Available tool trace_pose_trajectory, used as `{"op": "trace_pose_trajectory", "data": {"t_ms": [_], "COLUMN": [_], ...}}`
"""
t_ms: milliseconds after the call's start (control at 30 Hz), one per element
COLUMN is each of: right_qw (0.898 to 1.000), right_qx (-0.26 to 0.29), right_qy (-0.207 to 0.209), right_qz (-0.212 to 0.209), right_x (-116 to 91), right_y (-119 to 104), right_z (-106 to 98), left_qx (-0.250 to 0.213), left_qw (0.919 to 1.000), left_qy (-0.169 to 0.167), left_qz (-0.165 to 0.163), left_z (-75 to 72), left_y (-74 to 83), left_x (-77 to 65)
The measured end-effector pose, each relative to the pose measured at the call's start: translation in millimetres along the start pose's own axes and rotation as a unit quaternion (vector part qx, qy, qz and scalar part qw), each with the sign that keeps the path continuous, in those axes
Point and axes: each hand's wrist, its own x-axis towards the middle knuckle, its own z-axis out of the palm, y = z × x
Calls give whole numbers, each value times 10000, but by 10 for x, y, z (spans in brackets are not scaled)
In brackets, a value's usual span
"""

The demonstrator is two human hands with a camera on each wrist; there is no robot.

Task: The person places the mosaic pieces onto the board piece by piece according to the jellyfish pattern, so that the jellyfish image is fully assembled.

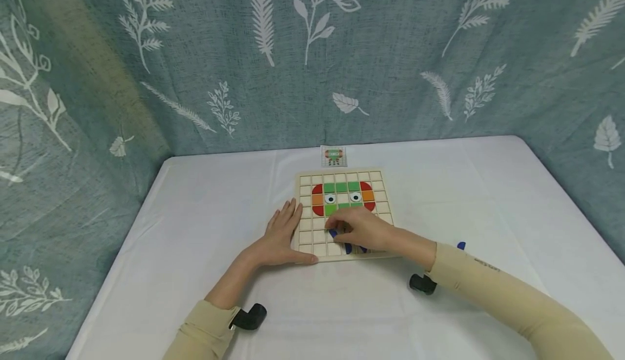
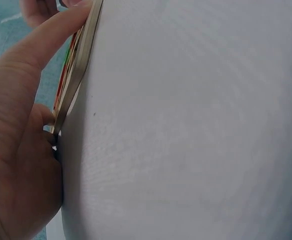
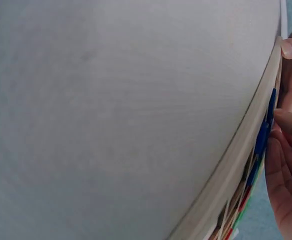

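Observation:
A wooden grid board (image 1: 306, 238) lies on the table, with red, orange and green tiles and two round eye tiles (image 1: 330, 198) set into its squares. My left hand (image 1: 280, 240) rests at the board's left side, fingers spread along that edge and the thumb (image 2: 51, 35) on the front left corner. Over the lower middle of the grid, my right hand (image 1: 363, 229) pinches a small blue tile (image 1: 333, 233) between thumb and fingers. More blue tiles (image 1: 348, 248) sit just below it in the front rows. The right hand covers part of the grid.
A small picture card (image 1: 334, 156) showing a similar coloured figure lies behind the board. One loose blue tile (image 1: 461, 245) is on the white tablecloth (image 1: 219, 203), beside the right forearm. A patterned curtain (image 1: 293, 105) hangs behind the table.

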Motion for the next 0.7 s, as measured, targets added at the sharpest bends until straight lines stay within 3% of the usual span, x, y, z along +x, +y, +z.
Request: {"op": "trace_pose_trajectory", "data": {"t_ms": [200, 333, 467, 700], "right_qw": [9997, 9995, 9975, 9918], "right_qx": [-59, 42, -73, -569], "right_qy": [97, 211, 327, 199], "right_qz": [-225, 222, 625, 1128], "right_x": [3, -150, -555, -1553], "right_y": [14, 22, 135, 479], "right_z": [15, -100, -358, -828], "left_qx": [26, 18, 6, 31], "left_qw": [10000, 10000, 10000, 9997], "left_qy": [12, 21, 19, 1], "left_qz": [29, 25, -41, -229], "left_z": [2, 11, 25, 31], "left_y": [11, 21, 27, 27], "left_x": [11, 36, 46, 40]}}
